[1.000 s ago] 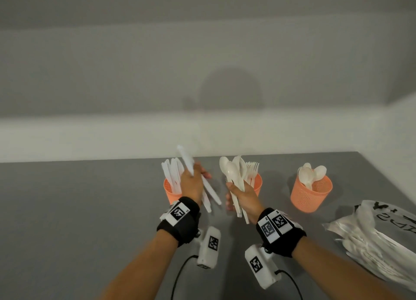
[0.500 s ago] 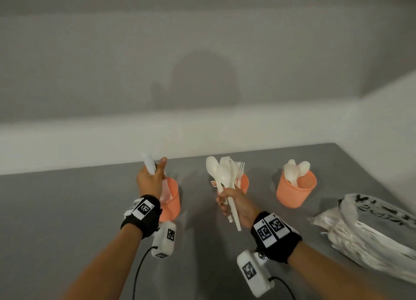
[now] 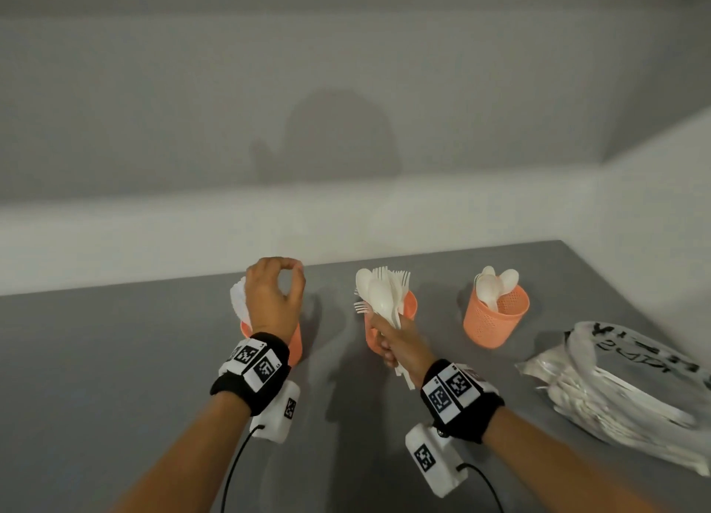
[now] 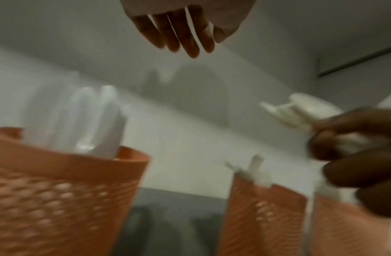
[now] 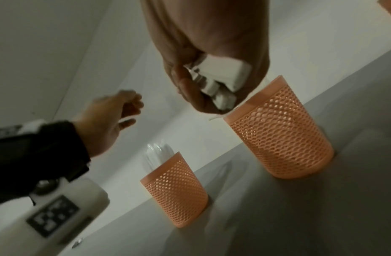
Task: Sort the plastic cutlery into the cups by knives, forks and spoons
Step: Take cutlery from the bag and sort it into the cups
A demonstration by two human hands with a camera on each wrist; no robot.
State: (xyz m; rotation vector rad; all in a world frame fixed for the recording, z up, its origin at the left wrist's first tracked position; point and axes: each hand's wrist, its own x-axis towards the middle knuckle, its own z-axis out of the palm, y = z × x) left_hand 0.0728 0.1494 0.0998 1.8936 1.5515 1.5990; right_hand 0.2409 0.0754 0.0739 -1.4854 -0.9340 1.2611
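The sorting looks partly done: knives stand in the left cup (image 3: 294,343), forks in the middle cup (image 3: 410,305) and spoons in the right cup (image 3: 496,322) on the desk (image 3: 115,358). The left hand (image 3: 271,297) hangs loosely curled and empty above the knife cup. The right hand (image 3: 396,345) grips a mixed bundle (image 3: 383,301) of spoons and forks beside the middle cup. A bag of cutlery (image 3: 615,389) on the right remains unsorted.

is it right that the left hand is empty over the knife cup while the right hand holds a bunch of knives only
Not quite. The left hand is empty over the knife cup, but the bunch in the right hand is spoons and forks, not knives only. The head view shows the spoon bowls and fork tines.
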